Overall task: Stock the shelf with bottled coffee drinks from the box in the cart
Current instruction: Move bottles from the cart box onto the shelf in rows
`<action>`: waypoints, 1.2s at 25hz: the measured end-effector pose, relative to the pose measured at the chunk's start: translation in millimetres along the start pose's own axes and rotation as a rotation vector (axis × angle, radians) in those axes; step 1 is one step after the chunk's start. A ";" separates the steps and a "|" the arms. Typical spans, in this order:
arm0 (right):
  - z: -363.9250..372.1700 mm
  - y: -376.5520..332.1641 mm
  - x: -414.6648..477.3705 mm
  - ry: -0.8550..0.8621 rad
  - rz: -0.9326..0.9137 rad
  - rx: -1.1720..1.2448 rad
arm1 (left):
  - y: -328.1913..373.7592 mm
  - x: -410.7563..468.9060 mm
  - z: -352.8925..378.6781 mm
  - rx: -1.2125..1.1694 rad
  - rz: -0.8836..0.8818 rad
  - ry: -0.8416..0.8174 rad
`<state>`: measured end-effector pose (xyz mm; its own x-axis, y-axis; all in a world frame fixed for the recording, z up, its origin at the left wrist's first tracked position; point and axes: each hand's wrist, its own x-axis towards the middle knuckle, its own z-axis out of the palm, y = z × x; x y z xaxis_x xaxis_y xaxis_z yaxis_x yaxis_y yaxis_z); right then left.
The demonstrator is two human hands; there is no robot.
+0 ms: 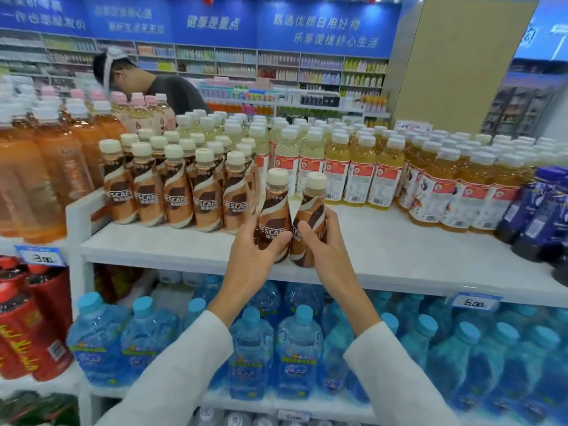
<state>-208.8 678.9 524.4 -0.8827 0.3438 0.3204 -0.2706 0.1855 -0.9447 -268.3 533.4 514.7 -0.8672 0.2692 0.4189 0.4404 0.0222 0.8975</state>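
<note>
A supermarket drinks aisle is seen from above and close in. Two small brown-and-cream Nescafé coffee bottles are held side by side over the front edge of a white shelf (399, 250), in the bare gap between the stocked rows. The left bottle (275, 207) is gripped by the left hand (255, 245), whose fingers (250, 232) are curled round its body, with the thumb laid across the label. The right bottle (311, 215) is gripped the same way by the right hand (327, 245). The two bottles are pressed together low down, and the right one is tilted so that the cream caps are spread apart in a narrow V. Whether their bases are set on the shelf cannot be told. White sleeves (184, 370) are worn on both forearms.

Just to the left, on the same shelf, a block of matching coffee bottles (178, 195) is stood upright in rows. Behind and to the right, pale yellow drinks (362, 173) with white caps are ranked, and dark blue bottles (538, 210) are seen at the far right. Tall orange tea bottles (46, 179) are placed at the far left. On the shelf below, clear blue water bottles (301, 348) are packed, with red bottles (27, 327) at the lower left. Price tags (475, 301) are clipped to the shelf edges. Beyond the display, another person (172, 87) is bent forward beneath blue banners (215, 23).
</note>
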 end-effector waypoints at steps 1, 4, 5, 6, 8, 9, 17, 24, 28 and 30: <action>-2.1 1.5 -3.2 -0.009 0.006 -0.023 | -3.3 -2.1 -0.9 -0.022 -0.007 0.006; -3.4 7.0 -19.2 0.103 0.027 -0.142 | -12.6 -7.2 -8.3 -0.080 -0.037 -0.036; -1.2 8.9 -21.9 0.163 0.024 -0.205 | -14.7 -6.5 -10.2 -0.060 -0.041 -0.041; 2.2 10.6 -22.8 0.214 0.018 -0.262 | -16.1 -5.1 -11.2 -0.021 -0.043 -0.033; 7.6 12.4 -21.6 0.271 0.012 -0.348 | -16.7 -3.2 -11.5 0.056 -0.047 0.004; 7.6 12.7 -19.5 0.275 0.015 -0.369 | -17.2 -2.2 -11.4 0.074 -0.050 0.018; -21.0 11.4 -4.4 -0.087 0.094 -0.284 | -21.9 -2.4 -11.9 0.087 -0.049 0.049; -7.1 16.9 -19.2 0.191 -0.003 -0.269 | -18.0 -8.3 -9.0 0.072 -0.026 0.076; -4.9 9.6 -21.2 0.142 -0.009 -0.299 | -19.1 -9.3 -11.4 0.075 -0.032 0.078; 2.8 5.6 -23.8 0.133 -0.003 -0.309 | -19.8 -11.2 -17.7 0.087 -0.040 0.083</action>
<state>-190.4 669.1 511.3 -0.8188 0.4557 0.3491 -0.1261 0.4505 -0.8838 -271.5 512.9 494.7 -0.8993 0.1861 0.3959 0.4202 0.1158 0.9000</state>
